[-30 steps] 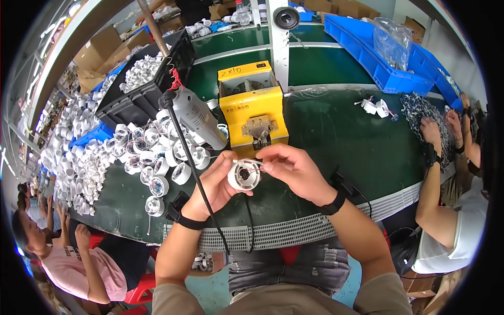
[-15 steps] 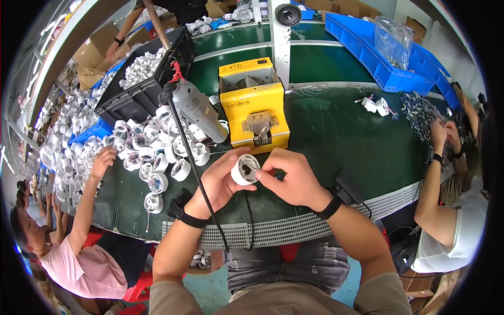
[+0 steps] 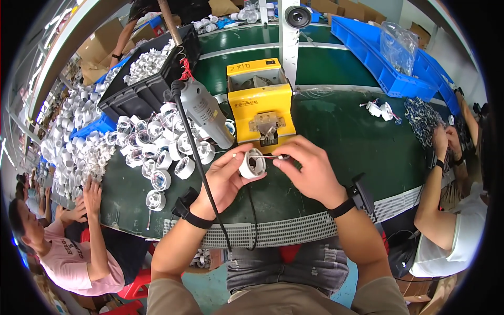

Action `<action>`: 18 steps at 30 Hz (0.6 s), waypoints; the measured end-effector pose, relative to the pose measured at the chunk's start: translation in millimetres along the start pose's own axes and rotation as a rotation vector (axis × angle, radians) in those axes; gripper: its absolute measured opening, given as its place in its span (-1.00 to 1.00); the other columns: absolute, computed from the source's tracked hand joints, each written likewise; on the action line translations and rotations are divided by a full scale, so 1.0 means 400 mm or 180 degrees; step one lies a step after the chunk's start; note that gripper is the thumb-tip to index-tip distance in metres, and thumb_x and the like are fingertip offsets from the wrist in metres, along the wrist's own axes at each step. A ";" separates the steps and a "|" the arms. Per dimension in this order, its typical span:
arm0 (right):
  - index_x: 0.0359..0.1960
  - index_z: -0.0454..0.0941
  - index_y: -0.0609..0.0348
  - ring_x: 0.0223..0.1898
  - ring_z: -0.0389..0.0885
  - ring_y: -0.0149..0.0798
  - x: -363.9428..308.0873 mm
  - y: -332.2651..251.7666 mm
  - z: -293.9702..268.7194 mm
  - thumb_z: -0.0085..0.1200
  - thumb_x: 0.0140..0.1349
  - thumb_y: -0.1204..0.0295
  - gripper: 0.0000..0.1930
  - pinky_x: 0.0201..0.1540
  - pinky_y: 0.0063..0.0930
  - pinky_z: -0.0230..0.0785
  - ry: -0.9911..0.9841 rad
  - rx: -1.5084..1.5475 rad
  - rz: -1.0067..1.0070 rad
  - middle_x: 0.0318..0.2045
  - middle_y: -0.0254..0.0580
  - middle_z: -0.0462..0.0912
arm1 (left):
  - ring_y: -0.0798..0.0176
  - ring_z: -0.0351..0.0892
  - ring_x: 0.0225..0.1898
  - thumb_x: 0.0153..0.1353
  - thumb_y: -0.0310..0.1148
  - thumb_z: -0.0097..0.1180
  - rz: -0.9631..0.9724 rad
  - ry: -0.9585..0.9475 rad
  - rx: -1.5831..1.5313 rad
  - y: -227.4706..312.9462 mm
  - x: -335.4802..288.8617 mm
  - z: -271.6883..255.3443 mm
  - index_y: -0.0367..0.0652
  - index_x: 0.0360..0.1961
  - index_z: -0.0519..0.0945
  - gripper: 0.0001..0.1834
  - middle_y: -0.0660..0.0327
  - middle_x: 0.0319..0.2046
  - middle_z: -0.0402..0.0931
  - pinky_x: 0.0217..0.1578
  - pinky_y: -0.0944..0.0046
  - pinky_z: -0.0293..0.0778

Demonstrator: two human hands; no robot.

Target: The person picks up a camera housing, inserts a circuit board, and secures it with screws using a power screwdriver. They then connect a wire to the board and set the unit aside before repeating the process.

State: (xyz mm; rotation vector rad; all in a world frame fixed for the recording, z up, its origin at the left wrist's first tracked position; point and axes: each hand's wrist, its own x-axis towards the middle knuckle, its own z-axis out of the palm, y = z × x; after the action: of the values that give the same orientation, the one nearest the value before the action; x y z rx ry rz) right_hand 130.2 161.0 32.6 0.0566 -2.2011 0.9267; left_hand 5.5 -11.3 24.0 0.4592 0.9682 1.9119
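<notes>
My left hand (image 3: 227, 178) is closed round a white round plastic housing (image 3: 244, 169), its open side turned to the right. Thin dark and red wires (image 3: 269, 156) run out of the housing to my right hand (image 3: 314, 170), which pinches them between thumb and fingers. A small white end shows at those fingertips. Just beyond both hands stands a yellow machine (image 3: 261, 100) with a metal fixture on its front. A grey electric screwdriver (image 3: 203, 111) hangs to the left of it, and its black cable passes in front of my left hand.
Several similar white housings (image 3: 157, 157) lie on the green table (image 3: 336, 142) to the left, near a black crate (image 3: 118, 105) of white parts. Blue trays (image 3: 388, 73) and a pile of wired pieces (image 3: 422, 121) are at the right. Co-workers sit on both sides.
My right hand has moved right, away from the housing, drawing the wires out between them. The housing has tilted toward the right. At the left, the co-worker's hand has pulled back from the housings.
</notes>
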 end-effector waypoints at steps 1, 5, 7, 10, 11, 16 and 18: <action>-0.21 0.58 0.19 -0.51 0.57 -0.24 0.000 0.002 -0.003 0.25 0.04 0.54 -0.76 -0.44 -0.50 0.43 -0.0129 0.0150 0.0116 -0.47 -0.18 0.56 | 0.20 0.53 -0.02 0.40 -0.36 -0.13 0.0003 0.0007 -0.0001 -0.005 0.000 -0.003 -0.26 0.11 0.44 -0.67 0.15 -0.06 0.51 0.05 0.03 0.50; -0.17 0.58 0.29 -0.55 0.58 -0.43 -0.005 -0.028 0.012 0.18 0.16 0.55 -0.81 -0.50 -0.62 0.44 -0.0561 0.2200 0.1690 -0.50 -0.29 0.62 | 0.22 0.47 0.05 0.36 -0.46 -0.11 0.0395 -0.0158 0.0203 -0.021 -0.004 -0.010 -0.21 0.12 0.44 -0.68 0.15 0.03 0.45 0.10 0.12 0.40; -0.14 0.56 0.33 -0.48 0.60 -0.45 -0.007 -0.026 0.033 0.11 0.22 0.57 -0.81 -0.45 -0.63 0.48 -0.0574 0.2422 0.1637 -0.41 -0.27 0.62 | 0.22 0.43 0.09 0.35 -0.50 -0.11 0.0468 -0.0321 0.0100 -0.021 -0.009 -0.005 -0.19 0.13 0.43 -0.67 0.15 0.09 0.42 0.13 0.15 0.36; -0.09 0.54 0.34 -0.40 0.60 -0.44 -0.015 -0.018 0.048 0.08 0.23 0.59 -0.78 -0.38 -0.59 0.50 -0.0329 0.2548 0.1137 -0.26 -0.17 0.58 | 0.23 0.35 0.17 0.33 -0.57 -0.18 0.0333 -0.0705 0.0005 -0.022 -0.008 0.014 -0.15 0.25 0.30 -0.55 0.15 0.24 0.26 0.18 0.16 0.29; -0.09 0.54 0.34 -0.40 0.60 -0.44 -0.016 -0.018 0.048 0.08 0.23 0.59 -0.78 -0.38 -0.59 0.50 -0.0330 0.2546 0.1144 -0.26 -0.17 0.58 | 0.23 0.35 0.17 0.33 -0.57 -0.18 0.0329 -0.0703 -0.0001 -0.023 -0.009 0.015 -0.15 0.25 0.30 -0.55 0.15 0.24 0.26 0.18 0.16 0.29; -0.21 0.58 0.31 -0.42 0.56 -0.48 -0.024 -0.025 0.055 0.19 0.14 0.58 -0.83 -0.38 -0.65 0.42 -0.0201 0.1934 0.1223 -0.27 -0.22 0.60 | 0.09 0.20 0.29 0.29 -0.45 -0.08 0.0344 -0.0805 -0.0003 -0.022 -0.013 0.023 -0.19 0.32 0.19 -0.45 0.07 0.31 0.16 0.26 0.05 0.15; -0.26 0.58 0.29 -0.41 0.55 -0.48 -0.021 -0.030 0.057 0.22 0.10 0.59 -0.84 -0.36 -0.64 0.40 -0.0115 0.1605 0.0997 -0.28 -0.22 0.60 | 0.08 0.19 0.30 0.30 -0.45 -0.09 0.0366 -0.0834 -0.0032 -0.024 -0.014 0.022 -0.19 0.32 0.19 -0.45 0.07 0.31 0.16 0.28 0.05 0.11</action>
State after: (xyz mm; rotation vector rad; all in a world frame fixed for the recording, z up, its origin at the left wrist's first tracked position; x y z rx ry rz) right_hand 126.2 135.8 23.8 -0.0362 -1.9882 1.6510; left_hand 19.7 -9.5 22.4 0.7529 0.7743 1.8990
